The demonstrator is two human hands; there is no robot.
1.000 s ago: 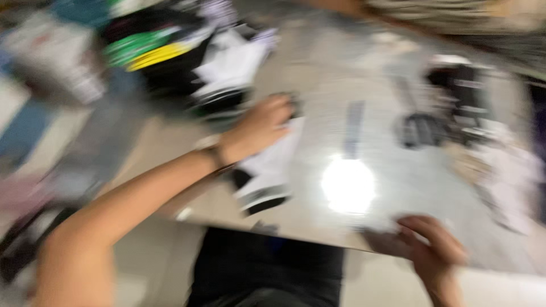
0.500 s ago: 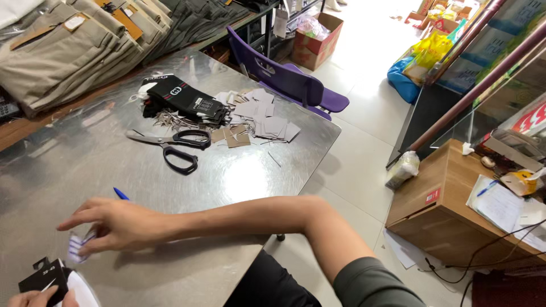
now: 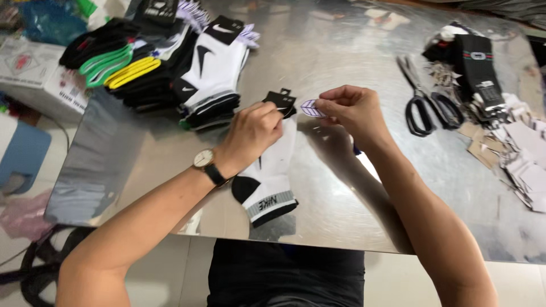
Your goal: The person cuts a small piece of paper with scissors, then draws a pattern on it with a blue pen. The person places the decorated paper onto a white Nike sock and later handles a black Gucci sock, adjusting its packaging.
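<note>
A white sock pair with black heel and grey cuff (image 3: 268, 182) lies on the steel table (image 3: 341, 204), a black card hanger (image 3: 280, 101) clipped at its top. My left hand (image 3: 253, 132), a watch on its wrist, grips the sock top at the hanger. My right hand (image 3: 348, 108) pinches a small white-and-purple sticker (image 3: 312, 108) just right of the hanger.
A stack of packed black and white socks (image 3: 187, 68) with green and yellow ones (image 3: 114, 65) lies at the far left. Black scissors (image 3: 420, 96), dark socks (image 3: 475, 68) and loose paper tags (image 3: 523, 165) lie on the right. A cardboard box (image 3: 34, 74) stands beyond the left edge.
The view swung back from the table's right side to the sock. My right hand, which reached over the table top, now holds a sticker beside the hanger; my left hand grips the sock top.
</note>
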